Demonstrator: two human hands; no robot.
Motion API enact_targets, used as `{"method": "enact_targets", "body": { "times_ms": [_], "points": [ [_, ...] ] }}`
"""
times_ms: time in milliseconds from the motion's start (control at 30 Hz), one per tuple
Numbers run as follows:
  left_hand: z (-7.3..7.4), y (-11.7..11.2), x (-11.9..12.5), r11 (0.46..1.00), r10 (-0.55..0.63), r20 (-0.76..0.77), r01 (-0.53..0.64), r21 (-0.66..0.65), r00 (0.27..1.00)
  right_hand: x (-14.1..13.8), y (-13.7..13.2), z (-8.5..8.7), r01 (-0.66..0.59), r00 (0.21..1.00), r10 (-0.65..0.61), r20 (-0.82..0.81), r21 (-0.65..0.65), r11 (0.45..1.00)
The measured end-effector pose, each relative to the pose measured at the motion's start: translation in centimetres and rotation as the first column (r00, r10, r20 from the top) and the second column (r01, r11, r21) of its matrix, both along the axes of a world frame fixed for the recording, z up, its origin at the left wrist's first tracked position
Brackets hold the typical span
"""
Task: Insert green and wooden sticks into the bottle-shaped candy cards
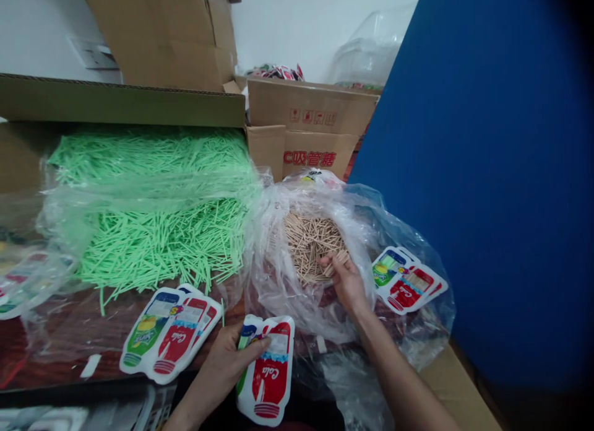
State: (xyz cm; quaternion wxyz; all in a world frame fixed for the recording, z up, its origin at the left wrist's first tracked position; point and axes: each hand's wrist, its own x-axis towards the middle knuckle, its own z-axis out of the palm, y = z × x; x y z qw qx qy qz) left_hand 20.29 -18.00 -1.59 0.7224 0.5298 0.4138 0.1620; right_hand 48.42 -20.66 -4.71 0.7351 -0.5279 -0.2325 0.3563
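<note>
My left hand (pixel 223 363) grips a bottle-shaped printed pouch (pixel 271 384), its thumb across the front; the pouch shows a red Cola bottle beside a green one. My right hand (pixel 348 283) is inside the mouth of a clear plastic bag (pixel 266 251), fingers closed on a small bunch of thin brown sticks (pixel 309 236). Many more such sticks fill the bag around the fingertips. Left of my left hand, a few matching pouches (pixel 174 341) lie overlapped on the dark table. Another small stack of pouches (pixel 411 285) rests on clear plastic to the right of my right wrist.
A large heap of light-green sticks (pixel 162 236) spills from a plastic-lined carton (pixel 120 103) at the left. Behind the bag stands a cardboard box (pixel 310 115) with red lettering. A blue panel (pixel 501 189) bounds the right side. More pouches (pixel 32 279) lie far left.
</note>
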Motion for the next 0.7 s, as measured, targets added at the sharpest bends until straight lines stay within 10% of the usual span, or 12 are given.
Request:
{"method": "enact_targets", "body": {
  "times_ms": [133, 300, 700],
  "points": [
    [0.5, 0.0, 0.5, 0.999, -0.03, 0.015, 0.029, 0.023, 0.999, -1.0, 0.1, 3.0, 0.013, 0.927, 0.08, -0.366, 0.245, 0.97],
    [1.8, 0.0, 1.3, 0.998, -0.049, 0.056, 0.047, 0.036, 0.997, -5.7, -0.8, 5.7, -0.04, 0.878, 0.198, -0.435, 0.346, 0.937],
    [2.0, 0.2, 0.8, 0.996, -0.043, 0.238, 0.059, -0.061, 0.97, -13.4, -1.9, 7.2, -0.163, 0.887, 0.212, -0.41, 0.152, 0.975]
  ]
}}
